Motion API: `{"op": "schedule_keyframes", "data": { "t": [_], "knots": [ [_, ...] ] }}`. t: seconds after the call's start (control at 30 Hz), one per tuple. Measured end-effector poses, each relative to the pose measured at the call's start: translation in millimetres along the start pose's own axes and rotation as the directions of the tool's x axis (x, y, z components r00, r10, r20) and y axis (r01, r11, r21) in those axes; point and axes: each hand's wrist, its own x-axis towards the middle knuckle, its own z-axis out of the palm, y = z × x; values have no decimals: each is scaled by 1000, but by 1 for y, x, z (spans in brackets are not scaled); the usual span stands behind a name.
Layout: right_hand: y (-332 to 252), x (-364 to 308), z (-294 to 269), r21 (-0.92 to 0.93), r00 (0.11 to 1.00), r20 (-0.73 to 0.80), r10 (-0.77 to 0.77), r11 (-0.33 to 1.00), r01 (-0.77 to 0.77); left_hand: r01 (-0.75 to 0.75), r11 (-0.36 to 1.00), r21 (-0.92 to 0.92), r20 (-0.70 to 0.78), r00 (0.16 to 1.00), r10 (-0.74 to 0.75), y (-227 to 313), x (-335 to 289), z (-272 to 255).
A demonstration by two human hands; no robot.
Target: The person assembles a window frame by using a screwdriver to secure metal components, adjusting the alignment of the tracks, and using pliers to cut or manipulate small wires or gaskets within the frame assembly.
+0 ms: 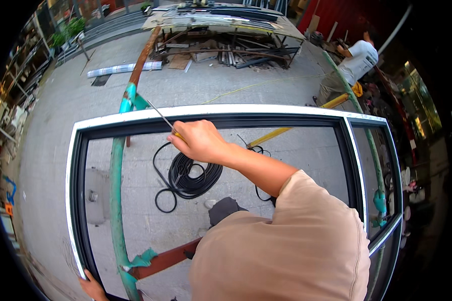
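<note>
A large window frame (226, 110), silver on its outer face with black inner edges, lies flat in front of me on supports of green and rusty pipe. Above its far rail, my right hand (200, 140) is closed round the yellow handle of a screwdriver (159, 114). The thin metal shaft points away to the left, over the rail; I cannot tell whether it touches. At the near left, my left hand (92, 287) grips the frame's left side, partly cut off by the picture's lower edge. My beige sleeve and torso hide the frame's near right part.
A green pipe (116, 200) runs beneath the frame's left side. On the floor below lies a coil of black cord (213, 176). A yellow bar (268, 136) slants under the far rail. Farther off stand a cluttered workbench (211, 22) and a crouching person (359, 60).
</note>
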Motion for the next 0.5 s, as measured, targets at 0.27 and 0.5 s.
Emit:
{"op": "schedule_keyframes", "data": {
  "t": [0.27, 0.5],
  "knots": [
    [77, 71, 15, 82, 976, -118, 181, 982, -172, 109, 991, 76, 82, 990, -115, -34, -11, -9],
    [103, 84, 14, 361, 903, 46, 426, 836, -413, 201, 958, 203, 155, 960, -234, -42, -13, -3]
  ]
}}
